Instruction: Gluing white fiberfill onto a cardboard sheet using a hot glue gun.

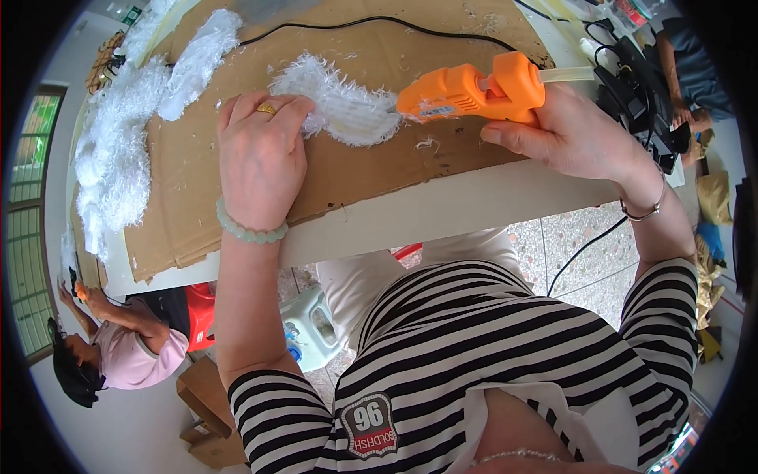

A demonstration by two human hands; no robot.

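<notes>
My right hand (564,134) grips an orange hot glue gun (474,88), with a pale glue stick (567,74) jutting from its back end. The gun's nozzle points left and meets the right end of a white fluffy strip (355,110) lying on the cardboard. My left hand (262,154) has its fingers curled down at the strip's left end. What those fingertips pinch, if anything besides the strip's edge, is hidden beneath them.
A brown cardboard sheet (181,213) covers most of the white table (442,196). White fluffy pieces (118,150) are heaped at the left. A black cord (347,24) crosses the back. Black equipment (643,95) sits at the right edge. Other people work at left and far right.
</notes>
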